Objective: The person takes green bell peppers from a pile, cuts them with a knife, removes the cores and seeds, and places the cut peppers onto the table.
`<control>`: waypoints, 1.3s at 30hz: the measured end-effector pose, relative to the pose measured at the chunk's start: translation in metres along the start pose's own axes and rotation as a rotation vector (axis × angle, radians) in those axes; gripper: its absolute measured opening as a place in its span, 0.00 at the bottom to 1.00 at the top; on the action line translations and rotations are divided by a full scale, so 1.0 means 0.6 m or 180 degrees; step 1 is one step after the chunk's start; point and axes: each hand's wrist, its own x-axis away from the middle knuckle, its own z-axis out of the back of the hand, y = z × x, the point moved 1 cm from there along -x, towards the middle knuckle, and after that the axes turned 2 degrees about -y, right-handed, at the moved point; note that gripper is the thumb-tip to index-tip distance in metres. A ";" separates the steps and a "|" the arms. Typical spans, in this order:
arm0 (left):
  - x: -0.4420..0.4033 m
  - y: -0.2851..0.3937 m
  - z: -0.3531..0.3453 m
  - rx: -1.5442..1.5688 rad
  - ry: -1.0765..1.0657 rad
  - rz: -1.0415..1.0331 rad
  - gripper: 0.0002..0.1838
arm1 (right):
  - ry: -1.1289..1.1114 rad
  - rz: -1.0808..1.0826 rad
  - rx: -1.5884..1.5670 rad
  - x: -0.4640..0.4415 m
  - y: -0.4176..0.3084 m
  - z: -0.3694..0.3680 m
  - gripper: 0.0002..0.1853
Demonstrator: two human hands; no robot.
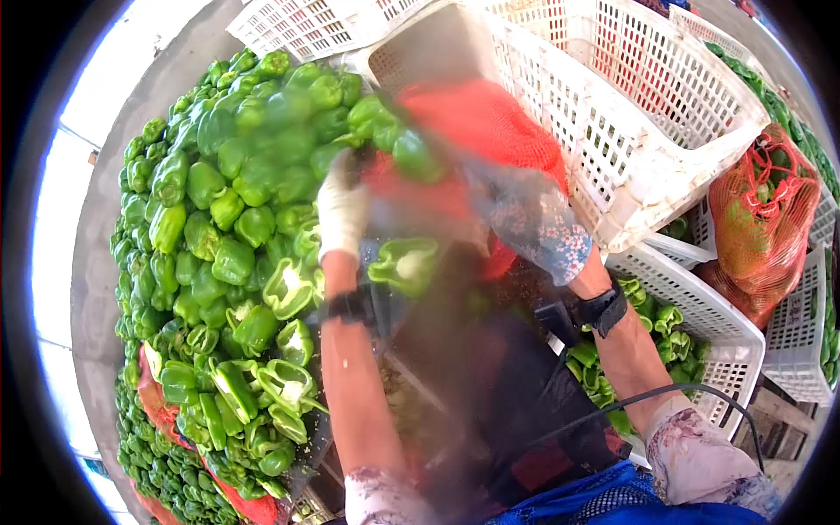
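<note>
My left hand, in a pale glove, is at the right edge of a big heap of green peppers. Its fingers are blurred near the peppers. My right hand wears a grey-blue floral covering and reaches over a red mesh bag; a smear hides its fingers. Between and above the hands, a few whole peppers lie at the bag's opening. Just below them is a cut pepper half with pale seeds showing. More cut peppers rest at the heap's lower right.
White plastic crates stand at the upper right. A crate of cut peppers sits beside my right forearm. Farther right is a filled red mesh bag. A black cable crosses my right arm.
</note>
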 end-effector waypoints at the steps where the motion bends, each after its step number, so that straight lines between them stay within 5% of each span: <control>1: 0.025 0.006 0.019 0.0188 0.0207 -0.0099 0.28 | -0.0039 -0.0038 0.0019 0.004 -0.009 0.010 0.24; 7: 0.224 0.034 0.045 0.0328 0.1102 0.0231 0.18 | -0.0796 -0.0245 0.0698 -0.045 -0.016 -0.020 0.21; 13: 0.254 0.054 -0.025 0.0028 0.0381 0.0089 0.30 | -0.2032 -0.0485 0.1141 -0.102 0.008 -0.063 0.21; 14: 0.248 0.051 -0.033 -0.0738 0.0581 -0.0388 0.34 | -0.1596 -0.0253 0.1085 -0.102 0.018 -0.072 0.21; 16: 0.244 0.054 -0.036 -0.0776 0.0545 -0.0276 0.34 | -0.0770 0.0196 0.0971 -0.083 0.071 -0.107 0.21; 18: 0.242 0.039 -0.035 -0.0809 0.0506 -0.0268 0.32 | -0.1106 -0.0284 0.0702 -0.062 0.002 -0.037 0.23; 23: 0.227 0.026 -0.016 -0.0583 0.0823 -0.0190 0.28 | -0.0391 -0.0542 0.0144 -0.043 -0.012 -0.018 0.23; 24: 0.217 0.012 -0.011 -0.0809 0.0918 -0.0124 0.26 | 0.0008 -0.0161 -0.0124 -0.050 -0.015 -0.022 0.23; 39: 0.215 -0.030 -0.017 -0.0718 0.1166 -0.0109 0.20 | -0.0033 -0.0774 -0.0078 -0.166 -0.012 -0.106 0.19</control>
